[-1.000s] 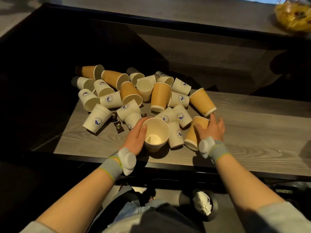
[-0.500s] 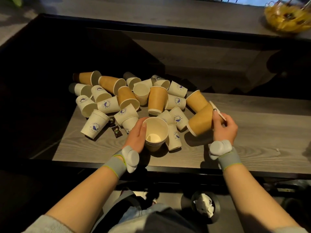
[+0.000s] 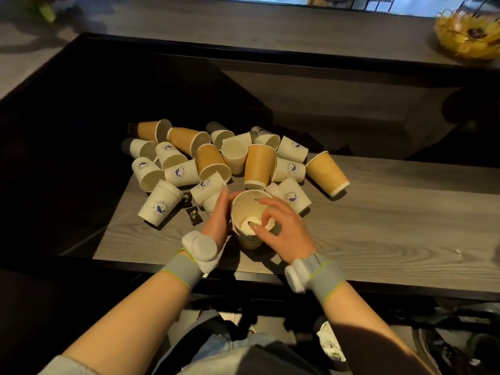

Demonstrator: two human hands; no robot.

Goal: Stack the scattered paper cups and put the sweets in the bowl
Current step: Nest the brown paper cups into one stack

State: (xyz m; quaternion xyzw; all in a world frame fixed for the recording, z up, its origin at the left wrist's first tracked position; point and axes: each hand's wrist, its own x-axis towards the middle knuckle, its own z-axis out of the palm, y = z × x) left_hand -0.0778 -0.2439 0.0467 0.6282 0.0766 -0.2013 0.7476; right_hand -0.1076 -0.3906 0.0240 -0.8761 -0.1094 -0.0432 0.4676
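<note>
An upright stack of paper cups [image 3: 244, 212] stands near the front edge of the grey wooden table [image 3: 378, 226]. My left hand [image 3: 216, 220] wraps its left side. My right hand [image 3: 289, 231] reaches over its mouth, thumb inside the top cup and fingers on the right rim. Behind the stack lie several scattered white cups [image 3: 161, 203] and brown cups [image 3: 326, 171], mostly tipped over. Two dark wrapped sweets [image 3: 194, 213] lie left of my left hand. A yellow bowl [image 3: 468, 36] sits on the far counter at top right.
A dark recess drops away left of the table and behind the cup pile. Below the table's front edge, a small bin with crumpled paper [image 3: 330, 345] stands on the floor by my legs. Bare tabletop stretches to the right of the stack.
My right hand lifted a brown cup from the right of the pile and carried it left to the stack. It now rests over the stack's mouth. My left hand stayed on the stack.
</note>
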